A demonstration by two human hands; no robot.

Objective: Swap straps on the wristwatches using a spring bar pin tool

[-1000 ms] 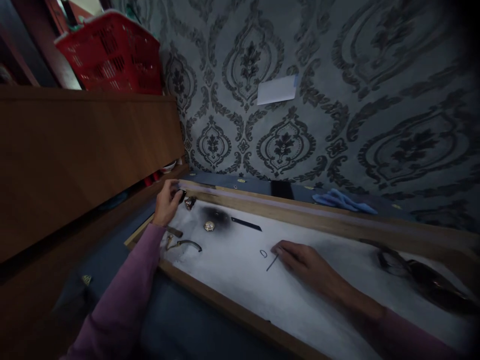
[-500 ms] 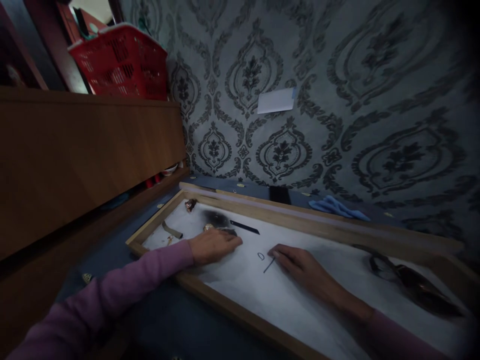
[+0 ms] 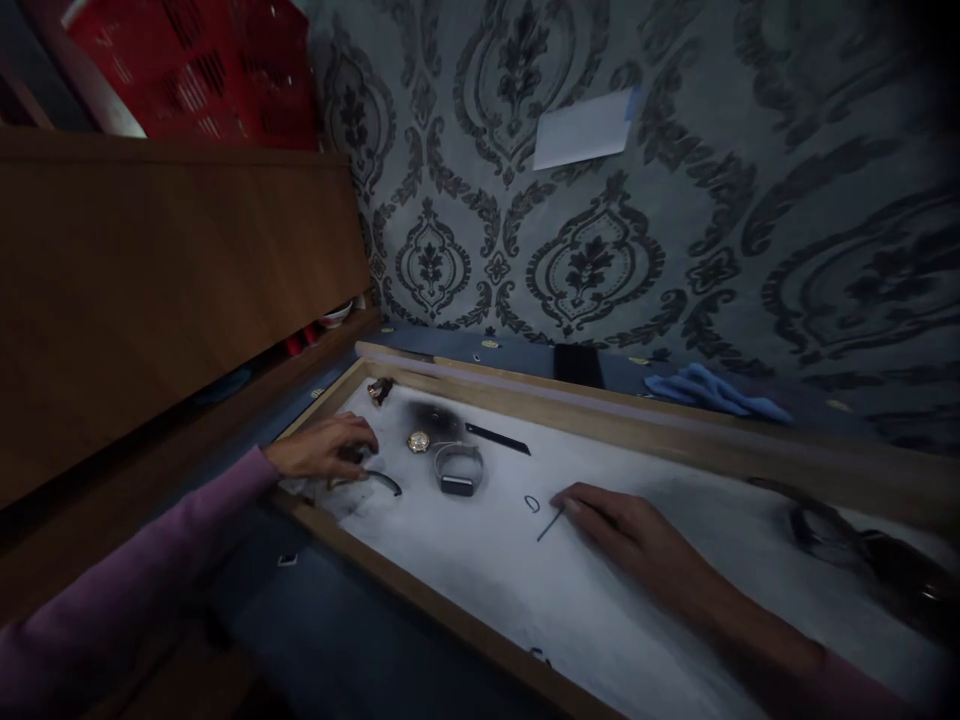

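My left hand (image 3: pixel 326 450) is over the left end of a shallow wooden tray with a white lining. Its curled fingers and thumb close on a dark curved watch strap (image 3: pixel 386 483), whose free end points right. Resting on the lining, my right hand (image 3: pixel 626 530) pinches the top of a thin dark stick (image 3: pixel 550 525). Beside its fingertips lies a small dark loop (image 3: pixel 532 504). Between the hands are a smartwatch (image 3: pixel 457 485) with a pale band, a round gold watch face (image 3: pixel 418 441) and a flat black strip (image 3: pixel 497 438).
A brown-gold watch (image 3: pixel 379 390) sits in the tray's far left corner, and dark sunglasses (image 3: pixel 862 550) lie at the right. The tray's wooden rim (image 3: pixel 450 620) surrounds them. Behind are a blue cloth (image 3: pixel 712 390) and a patterned wall; a wooden cabinet (image 3: pixel 172 290) stands left.
My left hand has moved left from over the smartwatch, uncovering it, and taken hold of the strap, which has shifted right. My right hand keeps its pinch. The view has tilted down.
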